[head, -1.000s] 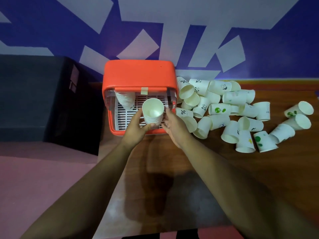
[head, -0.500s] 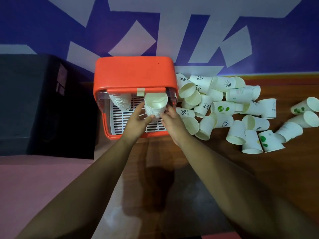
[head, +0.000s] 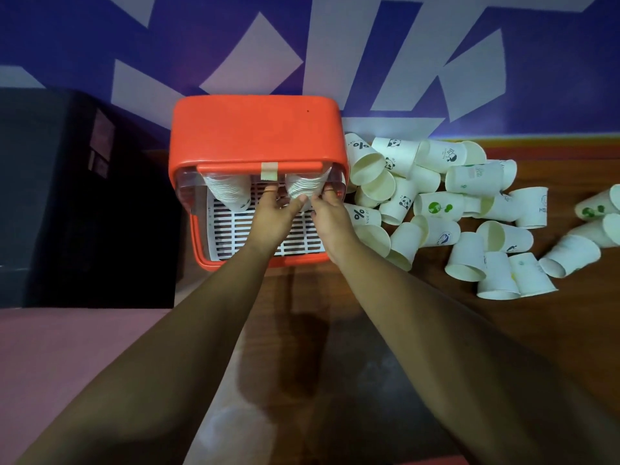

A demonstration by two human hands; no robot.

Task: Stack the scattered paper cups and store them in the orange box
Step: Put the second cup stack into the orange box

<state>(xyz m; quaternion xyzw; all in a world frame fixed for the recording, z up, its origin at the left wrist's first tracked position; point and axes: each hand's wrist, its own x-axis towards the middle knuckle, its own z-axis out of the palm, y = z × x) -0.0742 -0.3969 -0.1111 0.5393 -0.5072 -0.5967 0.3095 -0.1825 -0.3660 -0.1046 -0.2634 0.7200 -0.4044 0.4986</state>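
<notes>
Beside orange box (head: 255, 132): "%" cup (head: 361, 216).

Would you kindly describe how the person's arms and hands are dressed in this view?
Both forearms are bare, with no sleeves in view. No watch, bracelet or gloves show on the left hand or the right hand. Several fingernails look reddish-orange.

orange box (head: 255, 132) lid overhanging the opening, scattered cups (head: 436, 209) crowding right, near tabletop (head: 335, 347) free
</notes>
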